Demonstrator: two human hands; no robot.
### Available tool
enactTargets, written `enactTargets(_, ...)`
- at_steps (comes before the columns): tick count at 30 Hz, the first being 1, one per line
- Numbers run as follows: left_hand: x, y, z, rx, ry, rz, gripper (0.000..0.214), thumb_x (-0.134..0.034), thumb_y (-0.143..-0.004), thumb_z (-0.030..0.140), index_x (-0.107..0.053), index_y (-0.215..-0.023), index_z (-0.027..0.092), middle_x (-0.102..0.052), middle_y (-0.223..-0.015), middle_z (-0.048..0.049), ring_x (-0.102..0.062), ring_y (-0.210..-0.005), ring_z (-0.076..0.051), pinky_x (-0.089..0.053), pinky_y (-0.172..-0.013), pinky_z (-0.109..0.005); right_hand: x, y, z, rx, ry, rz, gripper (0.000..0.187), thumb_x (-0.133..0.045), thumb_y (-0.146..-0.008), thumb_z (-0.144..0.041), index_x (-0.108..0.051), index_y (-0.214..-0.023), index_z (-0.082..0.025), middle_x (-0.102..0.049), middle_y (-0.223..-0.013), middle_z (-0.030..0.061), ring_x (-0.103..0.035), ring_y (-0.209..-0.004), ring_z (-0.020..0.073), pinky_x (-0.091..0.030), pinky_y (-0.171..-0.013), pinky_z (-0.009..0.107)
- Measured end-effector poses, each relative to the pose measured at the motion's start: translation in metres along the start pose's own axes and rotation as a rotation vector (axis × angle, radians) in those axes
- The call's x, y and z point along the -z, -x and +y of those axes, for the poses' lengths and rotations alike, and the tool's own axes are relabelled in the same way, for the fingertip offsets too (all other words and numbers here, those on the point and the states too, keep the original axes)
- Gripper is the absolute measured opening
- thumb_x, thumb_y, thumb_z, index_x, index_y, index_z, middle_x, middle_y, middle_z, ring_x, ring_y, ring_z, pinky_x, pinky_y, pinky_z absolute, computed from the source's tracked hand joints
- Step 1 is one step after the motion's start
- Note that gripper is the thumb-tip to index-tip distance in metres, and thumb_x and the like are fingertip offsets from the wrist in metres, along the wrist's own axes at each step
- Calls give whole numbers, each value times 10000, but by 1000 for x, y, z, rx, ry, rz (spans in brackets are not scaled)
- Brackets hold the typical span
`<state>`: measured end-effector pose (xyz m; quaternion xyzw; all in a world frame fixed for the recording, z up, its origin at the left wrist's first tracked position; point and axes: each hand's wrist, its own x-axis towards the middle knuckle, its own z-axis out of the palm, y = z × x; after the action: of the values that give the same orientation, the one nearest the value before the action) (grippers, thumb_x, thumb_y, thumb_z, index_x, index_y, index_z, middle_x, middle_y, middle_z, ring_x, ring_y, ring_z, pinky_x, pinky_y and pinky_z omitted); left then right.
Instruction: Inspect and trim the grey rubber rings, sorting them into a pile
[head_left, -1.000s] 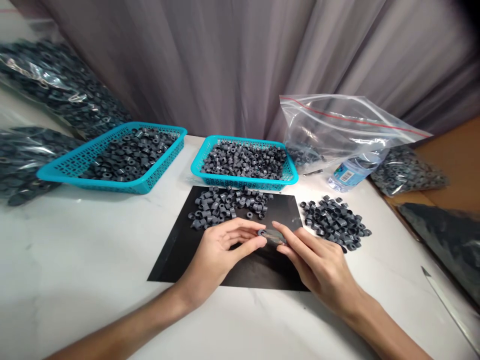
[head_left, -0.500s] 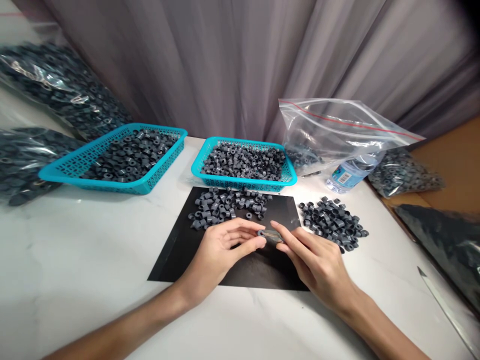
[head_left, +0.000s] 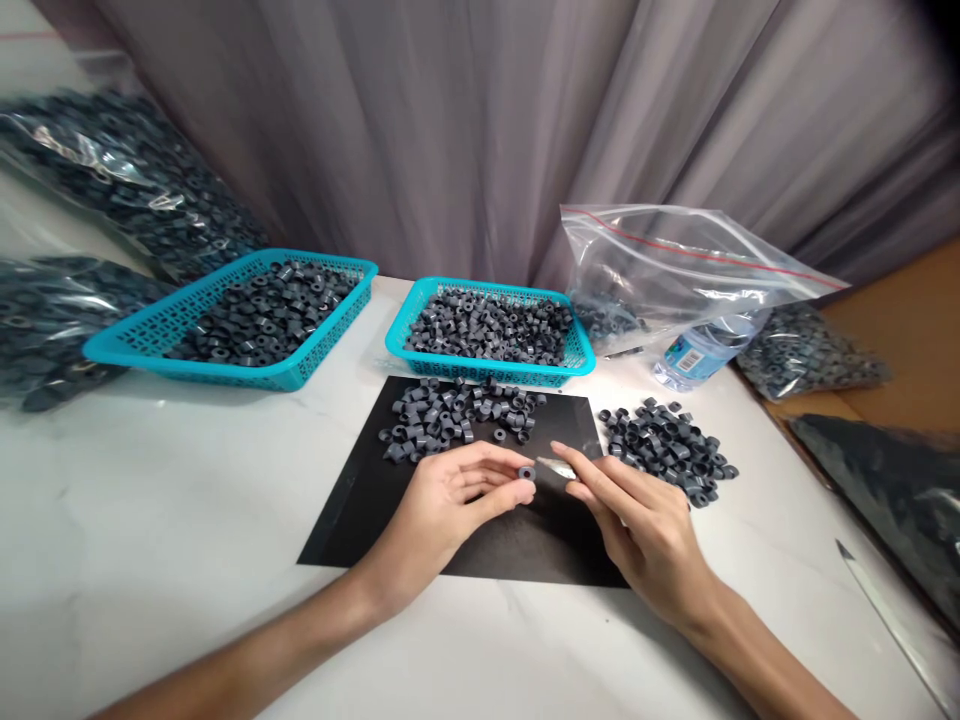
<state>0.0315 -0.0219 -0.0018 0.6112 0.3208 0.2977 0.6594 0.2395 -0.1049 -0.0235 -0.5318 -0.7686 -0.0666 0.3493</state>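
Over the black mat (head_left: 345,520), my left hand (head_left: 442,500) pinches a small dark grey plastic ring (head_left: 527,473) between thumb and fingertips, its hole facing me. My right hand (head_left: 645,510) is closed on a short, pointed, silvery blade (head_left: 556,467), its tip directed left at the ring with a slight gap between them. The blade's rear end is hidden in the fingers. Just beyond my hands, a heap of similar rings (head_left: 431,415) covers the back of the mat. Right of the mat lies another pile of rings (head_left: 667,450) on the white table (head_left: 187,500).
Two turquoise baskets full of rings, one at the left (head_left: 292,375) and one in the middle (head_left: 487,372), stand behind. A clear zip bag (head_left: 675,250) and a water bottle (head_left: 694,355) are back right. A long pointed strip (head_left: 885,610) lies at right. Bulging bags (head_left: 127,170) flank the left.
The blade has drawn back from the ring and turned, now showing a bright face. The ring's open end faces me more. My left hand has barely moved.
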Motion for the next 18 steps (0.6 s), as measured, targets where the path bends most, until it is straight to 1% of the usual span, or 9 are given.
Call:
enactTargets(5,0,1,1,14,-14,14,233,-764,-826,314,-727,-1026,200,-776,-968,-21,-736,-956,-171,-561,-906,-243,-2,0,2,-18,-25,12,423,-467,-1028,-166,-510,-1448,-190,-552,-740,12,-523,-609,126,-427,-563,234)
enactTargets(13,0,1,1,3,9,53,269,-773,-811,306,-718,-1042,180,-778,-960,-38,-739,-943,-189,-573,-922,-296,-6,3,3,16,-22,-30,430,-478,-1028,-164,-484,-1458,-174,-548,-756,15,-517,-621,130,-420,-569,242)
enactTargets(18,1,0,-2,-11,15,44,250,-772,-815,299,-722,-1035,192,-775,-954,-20,-736,-932,-171,-573,-900,-268,-8,3,4,50,-13,-53,418,-489,-1033,-184,-491,-1451,-168,-562,-766,16,-526,-642,133,-410,-590,251)
